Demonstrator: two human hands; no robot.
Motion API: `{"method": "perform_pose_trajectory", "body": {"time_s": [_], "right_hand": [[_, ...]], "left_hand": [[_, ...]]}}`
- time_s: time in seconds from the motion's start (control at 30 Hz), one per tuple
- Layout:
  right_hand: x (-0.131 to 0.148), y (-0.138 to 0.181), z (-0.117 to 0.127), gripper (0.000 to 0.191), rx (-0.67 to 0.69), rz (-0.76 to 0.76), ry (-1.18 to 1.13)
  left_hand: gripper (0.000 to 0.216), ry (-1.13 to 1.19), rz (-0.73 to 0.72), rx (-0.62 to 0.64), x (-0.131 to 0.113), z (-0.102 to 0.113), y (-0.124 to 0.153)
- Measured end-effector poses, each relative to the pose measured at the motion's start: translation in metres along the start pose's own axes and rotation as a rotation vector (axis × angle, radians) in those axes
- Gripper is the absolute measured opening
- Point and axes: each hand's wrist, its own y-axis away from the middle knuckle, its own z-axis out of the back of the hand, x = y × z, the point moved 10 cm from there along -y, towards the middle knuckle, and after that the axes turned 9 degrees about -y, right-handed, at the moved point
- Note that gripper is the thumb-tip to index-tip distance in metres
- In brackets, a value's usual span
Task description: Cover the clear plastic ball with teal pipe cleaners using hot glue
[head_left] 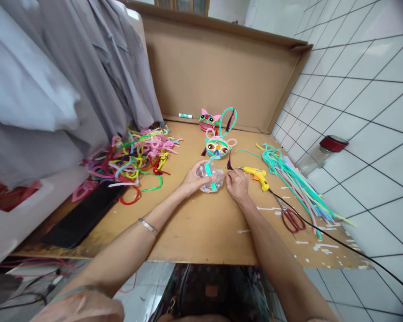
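Left grip (194, 180) pinches clear plastic piece (218, 178), green strip (207, 169) running away lengthwise; right grip (237, 182), fingers bunched, contents indeterminable, lies just right.

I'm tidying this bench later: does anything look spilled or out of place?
Yes. White smears mark the tabletop near the red-handled scissors, as if something dripped; I can't tell what. At the left, fuzzy stems lie in a tangled heap, unlike the mostly straight bundle at the right.
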Motion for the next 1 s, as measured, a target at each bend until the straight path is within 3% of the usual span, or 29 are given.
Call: {"method": "perform_pose_trajectory", "body": {"time_s": [0.43, 0.7, 1.0], "right_hand": [[0.001, 0.002, 0.005, 0.025, -0.028, 0.043, -0.059], [-0.01, 0.003, 0.007, 0.025, -0.051, -0.05, -0.153], [-0.005, 0.003, 0.002, 0.028, 0.094, -0.109, -0.058]], "left_hand": [[0.08, 0.058, 0.035, 0.014, 0.001, -0.001, 0.003], [0.077, 0.08, 0.028, 0.016, 0.002, 0.0, 0.002], [0.079, 0.066, 0.045, 0.026, -0.001, 0.0, 0.003]]}}
